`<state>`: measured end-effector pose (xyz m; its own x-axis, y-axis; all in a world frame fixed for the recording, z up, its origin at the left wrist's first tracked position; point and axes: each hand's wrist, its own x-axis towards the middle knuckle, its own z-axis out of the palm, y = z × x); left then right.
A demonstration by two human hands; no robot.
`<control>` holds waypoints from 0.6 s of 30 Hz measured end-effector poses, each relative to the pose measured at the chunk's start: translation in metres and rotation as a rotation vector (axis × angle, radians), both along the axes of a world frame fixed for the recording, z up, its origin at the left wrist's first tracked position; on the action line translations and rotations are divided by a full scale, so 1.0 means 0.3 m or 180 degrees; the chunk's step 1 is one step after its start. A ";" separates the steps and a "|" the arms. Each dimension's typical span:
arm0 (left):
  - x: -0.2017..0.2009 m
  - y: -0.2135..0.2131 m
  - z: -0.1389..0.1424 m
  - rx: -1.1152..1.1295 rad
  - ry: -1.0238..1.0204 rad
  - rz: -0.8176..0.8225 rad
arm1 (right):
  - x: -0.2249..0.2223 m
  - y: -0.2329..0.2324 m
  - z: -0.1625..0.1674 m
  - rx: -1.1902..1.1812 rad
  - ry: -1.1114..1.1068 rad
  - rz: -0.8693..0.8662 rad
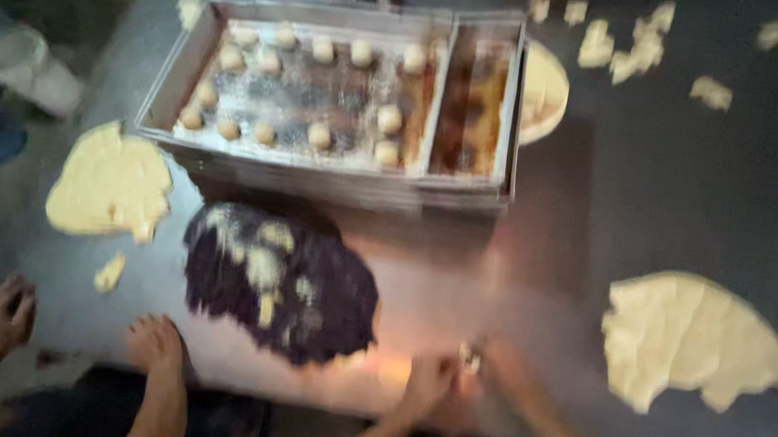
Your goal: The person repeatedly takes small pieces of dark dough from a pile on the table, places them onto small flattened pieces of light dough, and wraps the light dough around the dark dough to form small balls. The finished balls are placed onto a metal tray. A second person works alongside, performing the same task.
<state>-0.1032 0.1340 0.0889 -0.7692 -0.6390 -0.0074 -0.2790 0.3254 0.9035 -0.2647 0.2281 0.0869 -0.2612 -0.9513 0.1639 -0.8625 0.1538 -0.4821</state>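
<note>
The picture is motion-blurred. My left hand and my right hand meet at the near edge of the grey table, fingers closed together around a small pale dough lump. Just left of them lies a dark purple mass of filling with pale flecks. Beyond it stands a metal tray holding several small dough balls.
A narrow tray of brown stuff adjoins the big tray, with a round pale dish beside it. Flat dough sheets lie at left and right. Torn dough bits are scattered far right. Another person's two hands rest at the near left.
</note>
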 end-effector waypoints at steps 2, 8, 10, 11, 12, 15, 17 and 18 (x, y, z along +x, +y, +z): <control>-0.001 -0.008 0.006 0.0037 0.0136 0.0001 | 0.023 -0.022 0.021 -0.0227 0.0416 -0.0066; -0.041 -0.007 0.019 -0.0266 0.0776 -0.0278 | 0.026 -0.026 0.056 0.0584 -0.1072 -0.1368; -0.049 -0.007 0.012 0.0259 0.0597 -0.0159 | -0.005 -0.017 0.055 0.0194 -0.1382 -0.1556; -0.056 -0.006 0.008 0.0521 0.0509 -0.0095 | -0.021 -0.015 0.052 0.0391 -0.1467 -0.1424; -0.064 -0.004 0.001 0.0773 0.0654 0.0019 | -0.035 -0.015 0.046 0.0605 -0.1559 -0.1285; -0.091 0.002 -0.021 0.0871 0.0693 0.0295 | -0.058 -0.017 0.019 0.0640 -0.1049 -0.0717; -0.108 0.011 -0.031 0.0064 0.0219 0.0373 | -0.059 -0.008 0.002 0.0329 -0.0812 -0.0318; -0.114 0.025 -0.034 0.0112 0.0300 0.0536 | -0.057 0.000 -0.009 0.0101 -0.0875 -0.0144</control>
<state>-0.1374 0.1414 0.0788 -0.6497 -0.7594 0.0351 -0.2404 0.2491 0.9381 -0.2818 0.2280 0.0842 -0.3341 -0.9411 0.0513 -0.6919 0.2080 -0.6914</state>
